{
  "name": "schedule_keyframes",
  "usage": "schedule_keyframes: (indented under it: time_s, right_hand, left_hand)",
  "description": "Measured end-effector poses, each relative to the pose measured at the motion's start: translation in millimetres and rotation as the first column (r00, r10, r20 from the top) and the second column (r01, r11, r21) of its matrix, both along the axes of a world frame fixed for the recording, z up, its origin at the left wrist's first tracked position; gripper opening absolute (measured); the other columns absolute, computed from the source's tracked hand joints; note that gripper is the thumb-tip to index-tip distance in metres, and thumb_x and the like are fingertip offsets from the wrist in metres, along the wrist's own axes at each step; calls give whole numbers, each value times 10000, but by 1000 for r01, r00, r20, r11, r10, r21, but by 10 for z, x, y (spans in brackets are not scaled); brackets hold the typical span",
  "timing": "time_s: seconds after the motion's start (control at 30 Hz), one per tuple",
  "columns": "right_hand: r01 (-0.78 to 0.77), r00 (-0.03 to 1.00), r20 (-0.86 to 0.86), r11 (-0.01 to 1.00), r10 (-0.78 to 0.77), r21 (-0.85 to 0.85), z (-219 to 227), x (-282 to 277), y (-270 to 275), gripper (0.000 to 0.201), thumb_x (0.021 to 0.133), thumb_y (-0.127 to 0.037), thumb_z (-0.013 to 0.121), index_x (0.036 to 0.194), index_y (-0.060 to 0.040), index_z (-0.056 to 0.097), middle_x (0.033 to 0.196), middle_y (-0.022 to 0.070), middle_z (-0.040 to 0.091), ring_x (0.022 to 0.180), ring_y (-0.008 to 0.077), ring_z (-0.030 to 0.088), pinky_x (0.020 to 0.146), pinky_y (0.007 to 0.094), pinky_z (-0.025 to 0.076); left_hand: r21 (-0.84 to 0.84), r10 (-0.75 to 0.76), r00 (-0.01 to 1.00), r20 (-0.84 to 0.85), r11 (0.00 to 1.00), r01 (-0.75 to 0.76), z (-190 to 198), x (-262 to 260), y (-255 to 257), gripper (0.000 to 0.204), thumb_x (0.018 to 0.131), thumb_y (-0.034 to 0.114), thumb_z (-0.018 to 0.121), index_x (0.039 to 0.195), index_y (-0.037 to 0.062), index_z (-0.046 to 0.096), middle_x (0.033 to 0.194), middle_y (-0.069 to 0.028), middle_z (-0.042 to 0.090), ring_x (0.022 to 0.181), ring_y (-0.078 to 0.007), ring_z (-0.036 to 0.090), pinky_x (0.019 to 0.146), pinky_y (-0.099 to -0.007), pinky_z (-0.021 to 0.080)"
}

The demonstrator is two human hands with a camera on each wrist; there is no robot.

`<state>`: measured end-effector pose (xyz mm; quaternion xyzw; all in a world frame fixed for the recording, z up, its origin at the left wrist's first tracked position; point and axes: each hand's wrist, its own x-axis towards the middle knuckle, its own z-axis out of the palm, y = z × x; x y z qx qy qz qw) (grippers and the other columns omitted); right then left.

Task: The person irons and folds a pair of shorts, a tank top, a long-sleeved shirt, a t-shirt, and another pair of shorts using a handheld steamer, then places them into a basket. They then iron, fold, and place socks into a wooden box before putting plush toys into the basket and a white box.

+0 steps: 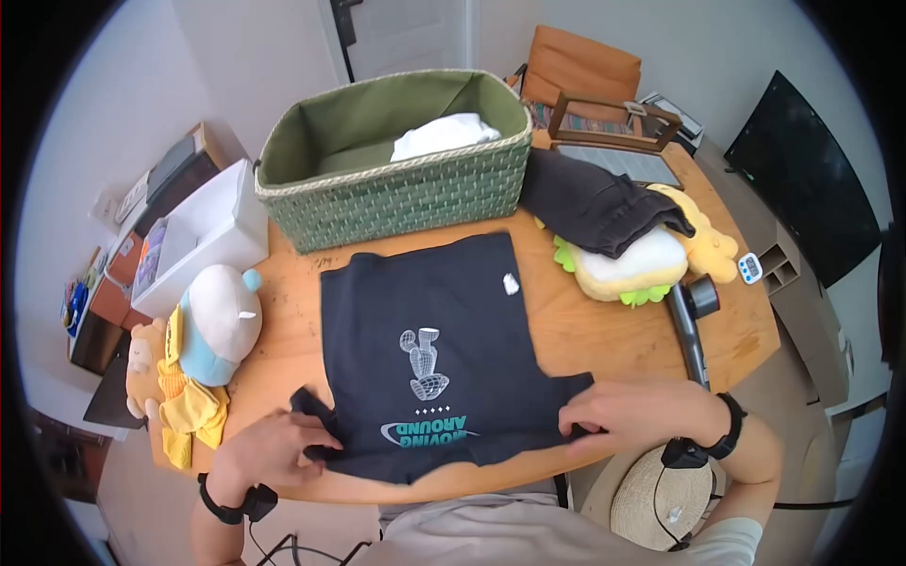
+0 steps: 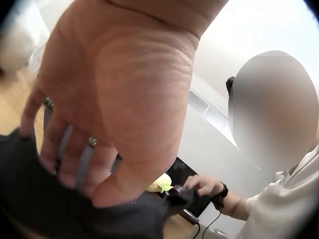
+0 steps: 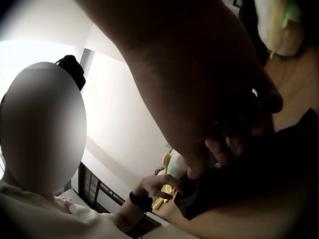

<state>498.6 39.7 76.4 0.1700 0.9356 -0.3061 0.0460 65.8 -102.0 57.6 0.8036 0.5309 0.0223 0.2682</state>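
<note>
A dark T-shirt lies spread on the wooden table, its sleeves and neckline towards the person. Its front carries a white wireframe figure and teal lettering, upside down from here. At the near left sleeve, the left hand pinches the cloth; in the left wrist view its thumb presses over the dark fabric. The right hand grips the opposite sleeve, fingers bent over its edge. In the right wrist view that hand is in deep shadow above the dark cloth.
Behind the shirt stands a green woven basket with a white cloth inside. Plush toys and a white box are at left. Dark folded clothing lies over a sandwich plush at right, near a black handheld device.
</note>
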Motion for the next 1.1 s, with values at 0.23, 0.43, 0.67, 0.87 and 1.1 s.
schedule_keyframes:
  time_s: [0.23,0.43,0.67,0.87,1.1]
  right_hand:
    - [38,962,230,902,-150,429,-499,-179,-123,448,916,-487,673,985,-57,570,858,90,642,748,275,679,591,374,516]
    - [-116,992,93,872,82,476,-564,-505,-598,351,917,-419,654,1005,-91,563,788,35,571,627,168,634,482,284,445]
    - [26,968,-201,741,148,671,-765,-1576,-1061,468,874,-243,575,1323,-112,600,991,-10,554,812,138,535,610,267,430]
    - [-141,961,-134,847,241,513,-1199,-1665,-1061,300,866,-216,615,1146,-106,622,1011,18,600,909,196,632,685,325,478]
    - [-194,953,291,914,89,355,-658,-630,-414,240,840,-222,654,1057,-119,655,1043,29,602,986,214,601,821,389,435]
  left_hand:
    - [-44,107,994,-6,993,-107,-100,-49,222,173,830,139,685,985,85,740,967,-77,736,766,-263,713,724,-370,574]
    - [106,-105,992,-65,988,112,-68,314,667,217,830,101,685,1046,116,678,1050,-49,622,1056,-256,615,887,-401,498]
    - [481,-442,830,-341,676,558,-537,1525,1997,368,880,228,701,1211,127,575,1238,-55,551,1150,-230,570,889,-411,477]
    - [506,-321,808,-494,650,567,-807,1553,2429,425,989,511,531,1127,127,650,1106,-43,672,1129,-218,601,899,-418,458]
    - [434,211,807,-551,899,61,-845,378,1679,394,1005,384,551,810,110,758,775,-101,735,746,-282,726,672,-420,554]
